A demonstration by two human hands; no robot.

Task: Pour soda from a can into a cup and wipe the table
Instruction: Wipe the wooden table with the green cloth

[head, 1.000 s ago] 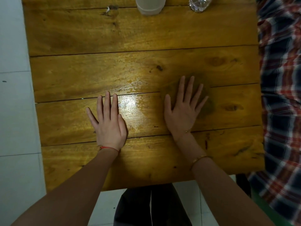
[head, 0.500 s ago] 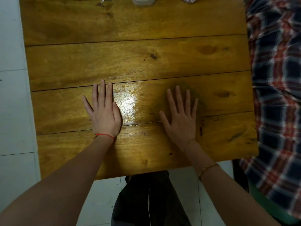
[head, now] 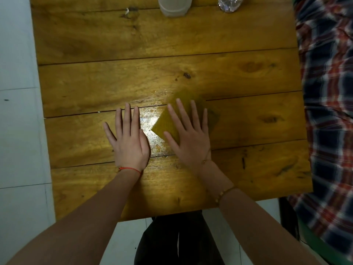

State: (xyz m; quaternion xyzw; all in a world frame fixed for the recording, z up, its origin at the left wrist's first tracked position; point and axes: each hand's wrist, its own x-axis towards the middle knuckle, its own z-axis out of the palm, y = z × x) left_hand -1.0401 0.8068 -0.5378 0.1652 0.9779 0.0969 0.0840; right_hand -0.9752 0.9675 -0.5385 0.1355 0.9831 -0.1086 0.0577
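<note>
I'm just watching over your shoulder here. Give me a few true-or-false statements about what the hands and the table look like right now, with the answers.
1. The right hand presses flat on a yellow cloth. True.
2. The left hand grips a can. False: it lies flat on the table, holding nothing.
3. A shiny wet patch lies between the two hands. True.
4. The plastic cup stands beside the left hand. False: it stands at the far edge.
5. A checked shirt shows on the right. True.
</note>
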